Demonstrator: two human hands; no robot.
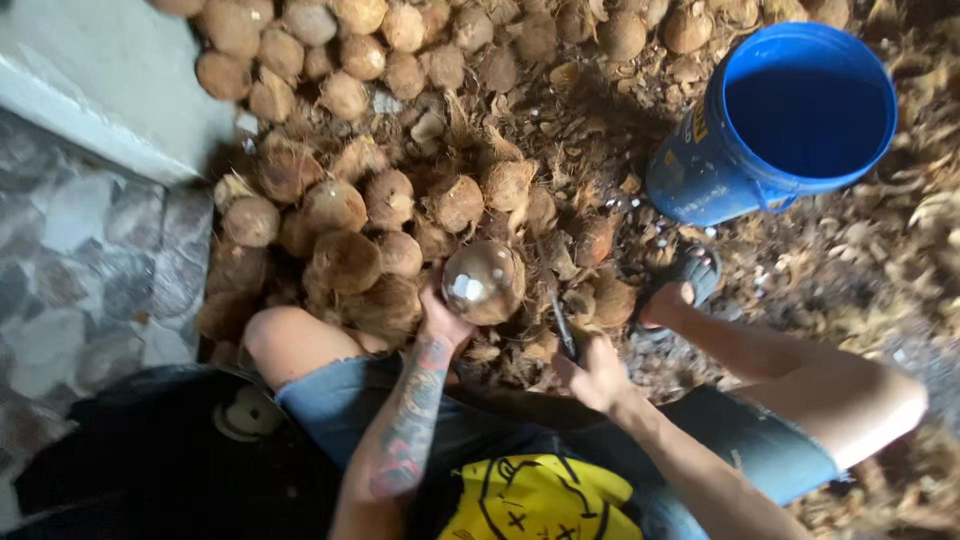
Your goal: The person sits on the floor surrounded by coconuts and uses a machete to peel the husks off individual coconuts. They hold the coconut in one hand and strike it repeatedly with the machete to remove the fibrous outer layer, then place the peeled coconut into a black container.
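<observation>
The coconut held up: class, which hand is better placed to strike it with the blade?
Probably the right hand: it grips the dark blade, pointing toward the coconut. The left hand cradles that coconut from below.

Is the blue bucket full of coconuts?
No, the blue bucket shows only its bare blue inside, while the coconuts lie piled on the ground beside it.

Coconut pile (350,190) occupies ground centre-left, extending to top edge. Bucket (790,110) stands upper right, w/ husk litter (900,250) around it. L hand (440,320) holds coconut (484,282) in front of pile; R hand (595,375) w/ knife (560,320) just right of it.
</observation>
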